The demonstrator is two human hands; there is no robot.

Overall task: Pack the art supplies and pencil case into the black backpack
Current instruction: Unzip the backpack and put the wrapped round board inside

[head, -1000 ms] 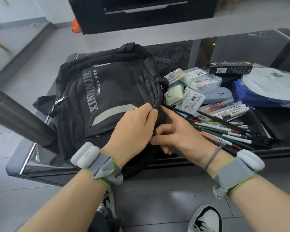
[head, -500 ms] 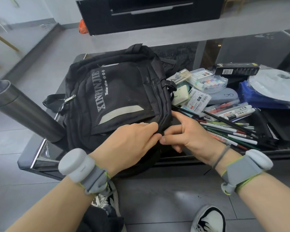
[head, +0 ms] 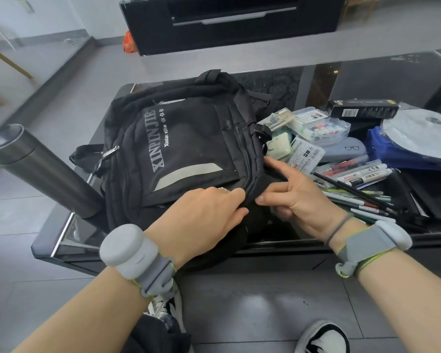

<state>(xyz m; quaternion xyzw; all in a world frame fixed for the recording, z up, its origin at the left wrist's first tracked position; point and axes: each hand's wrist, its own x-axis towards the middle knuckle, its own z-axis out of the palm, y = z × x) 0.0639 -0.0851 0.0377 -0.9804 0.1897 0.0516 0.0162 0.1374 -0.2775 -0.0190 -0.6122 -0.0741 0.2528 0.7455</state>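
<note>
The right hand (head: pixel 294 197) now stretches its forefinger up along the black backpack (head: pixel 189 149) edge, away from the left hand (head: pixel 204 217), which slides slightly nearer the bag's near corner.

A low black glass table (head: pixel 367 72) with a glossy, reflective top stands on a floor of large grey tiles (head: pixel 239 307). Beyond the table, against the far side, sits a long black cabinet (head: pixel 229 24) with a pale strip across its front. Left of that cabinet the wall (head: pixel 61 11) is light. Daylight falls evenly and glints off the table top.
</note>
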